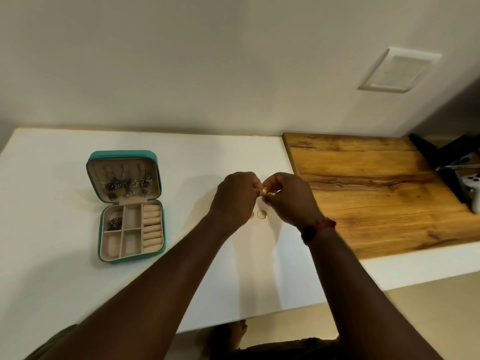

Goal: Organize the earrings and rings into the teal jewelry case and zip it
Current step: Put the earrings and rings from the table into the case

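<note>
The teal jewelry case [104,257] lies open on the white table, lid propped up at the back. Several dark earrings [129,185] hang in the lid and one dark earring [115,222] lies in a tray compartment. The ring rolls [152,231] hold nothing. My left hand [235,197] and my right hand [287,197] meet above the table, both pinching a small gold earring [267,198]. Below them a gold ring [261,214] lies on the table, with another gold piece [252,216] partly hidden behind my left hand.
A wooden board [376,193] covers the table's right part. Dark gear and a white controller [470,188] sit at the far right. The white table [52,281] ends close to my body; a wall with a white plate [397,71] stands behind.
</note>
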